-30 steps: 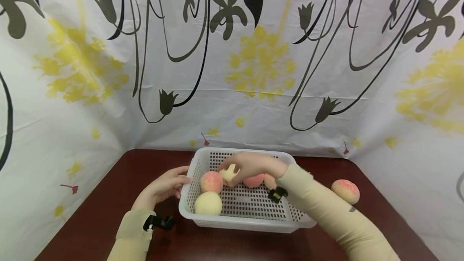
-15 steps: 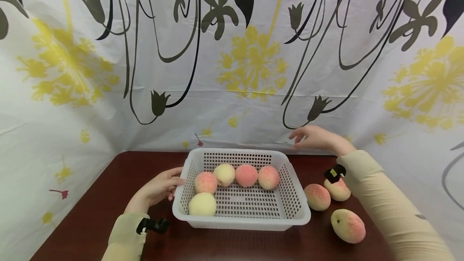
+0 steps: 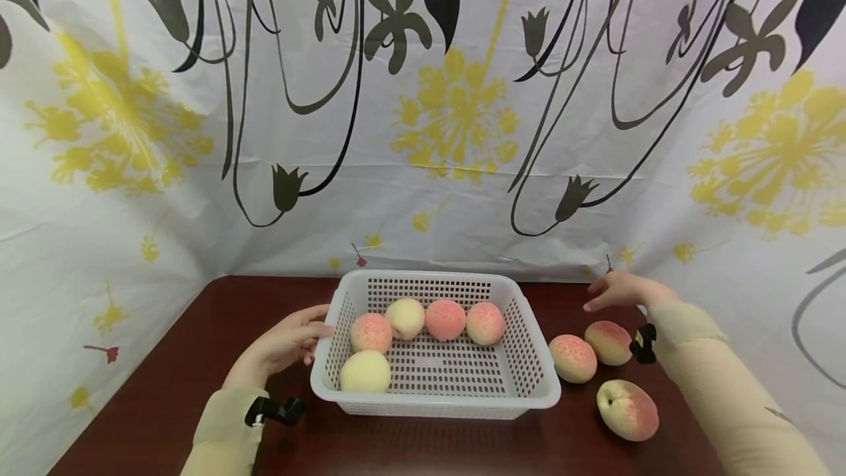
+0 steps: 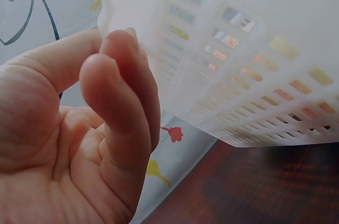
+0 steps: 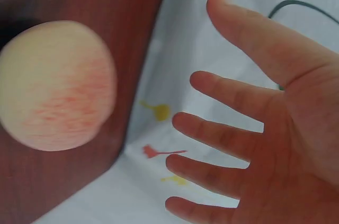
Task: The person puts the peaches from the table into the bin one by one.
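A white plastic basket (image 3: 436, 408) with perforated walls holds several peaches, among them a pale yellow one (image 3: 366, 372) in the front left corner and a pink one (image 3: 446, 320) along the back. At its left rim my left hand (image 3: 288, 344) pinches the edge between thumb and fingers; the close view (image 4: 116, 118) shows the other fingers curled. My right hand (image 3: 621, 291) hovers, fingers spread and holding nothing, just behind a red-topped peach (image 3: 608, 342). That peach lies right of the basket, beside a second peach (image 3: 573, 358); a third peach (image 3: 628, 410) is nearer the front.
Everything stands on a dark red-brown table (image 3: 258, 300). A white sheet (image 3: 423, 241) with flower prints hangs behind it and along both sides. Dark straps with small cameras (image 3: 274, 411) sit on both wrists.
My right hand has left a pale peach in the basket's back row and swung right, then lowered toward the peaches outside. My left hand stays at the rim.
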{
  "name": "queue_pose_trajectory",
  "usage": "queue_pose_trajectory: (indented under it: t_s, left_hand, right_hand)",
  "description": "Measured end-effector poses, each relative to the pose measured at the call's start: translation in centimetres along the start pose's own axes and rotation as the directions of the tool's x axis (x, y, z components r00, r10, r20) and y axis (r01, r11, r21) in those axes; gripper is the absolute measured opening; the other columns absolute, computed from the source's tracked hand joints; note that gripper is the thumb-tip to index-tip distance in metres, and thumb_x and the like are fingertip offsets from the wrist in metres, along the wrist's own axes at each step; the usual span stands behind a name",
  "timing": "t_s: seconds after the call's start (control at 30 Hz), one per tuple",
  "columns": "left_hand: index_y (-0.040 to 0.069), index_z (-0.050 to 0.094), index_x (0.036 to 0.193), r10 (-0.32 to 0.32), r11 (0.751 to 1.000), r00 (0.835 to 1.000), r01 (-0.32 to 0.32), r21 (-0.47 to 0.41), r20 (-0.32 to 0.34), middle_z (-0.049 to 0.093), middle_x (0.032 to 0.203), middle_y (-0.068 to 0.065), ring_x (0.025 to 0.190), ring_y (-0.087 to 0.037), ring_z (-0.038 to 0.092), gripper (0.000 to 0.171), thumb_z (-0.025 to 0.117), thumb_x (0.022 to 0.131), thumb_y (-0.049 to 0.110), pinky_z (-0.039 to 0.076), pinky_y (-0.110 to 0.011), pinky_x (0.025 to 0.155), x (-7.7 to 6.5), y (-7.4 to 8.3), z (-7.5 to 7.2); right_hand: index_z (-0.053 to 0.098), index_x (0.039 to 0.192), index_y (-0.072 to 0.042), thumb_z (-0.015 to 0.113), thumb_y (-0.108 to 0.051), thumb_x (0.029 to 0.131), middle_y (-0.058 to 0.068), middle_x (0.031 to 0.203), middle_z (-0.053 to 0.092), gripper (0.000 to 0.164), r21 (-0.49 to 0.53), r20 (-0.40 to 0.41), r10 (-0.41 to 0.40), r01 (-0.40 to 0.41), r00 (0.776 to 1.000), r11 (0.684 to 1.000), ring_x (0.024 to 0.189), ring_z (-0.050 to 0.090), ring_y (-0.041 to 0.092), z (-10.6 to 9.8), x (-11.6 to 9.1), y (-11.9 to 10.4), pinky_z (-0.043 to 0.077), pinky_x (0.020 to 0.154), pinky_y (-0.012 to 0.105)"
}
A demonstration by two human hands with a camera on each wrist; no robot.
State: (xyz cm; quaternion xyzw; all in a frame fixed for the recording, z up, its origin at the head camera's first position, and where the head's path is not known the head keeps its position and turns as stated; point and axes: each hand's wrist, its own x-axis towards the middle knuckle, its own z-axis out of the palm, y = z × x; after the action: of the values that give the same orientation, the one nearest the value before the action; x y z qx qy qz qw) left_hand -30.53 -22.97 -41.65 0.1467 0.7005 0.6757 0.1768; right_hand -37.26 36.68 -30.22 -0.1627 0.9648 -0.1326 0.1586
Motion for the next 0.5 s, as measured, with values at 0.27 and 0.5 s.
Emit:
queue_pose_trajectory:
  t_s: [0.27,0.5]
  left_hand:
    - [-0.005,0.021,0.15,-0.006,1.0,1.0,0.006,-0.006,0.01,0.066,0.098,-0.017,0.051,-0.007,0.051,0.068,0.057,0.097,0.016,0.048,-0.02,0.048,0.1,0.2,0.1]
    - [-0.004,0.023,0.15,-0.006,1.0,1.0,0.006,0.0,0.004,0.066,0.101,-0.02,0.05,-0.007,0.05,0.067,0.057,0.097,0.016,0.048,-0.02,0.048,0.1,0.1,-0.1]
  right_hand:
    - [0.053,0.121,0.019,0.07,-0.034,0.087,0.036,0.122,0.053,0.065,0.076,0.011,0.076,-0.077,0.997,0.994,0.116,0.047,0.053,2.1,-0.2,2.1,0.041,0.093,0.057]
    - [0.053,0.122,0.018,0.069,-0.034,0.087,0.038,0.123,0.049,0.064,0.107,0.052,0.123,-0.128,0.991,0.986,0.117,0.043,0.055,3.1,-0.3,3.0,0.039,0.094,0.059]
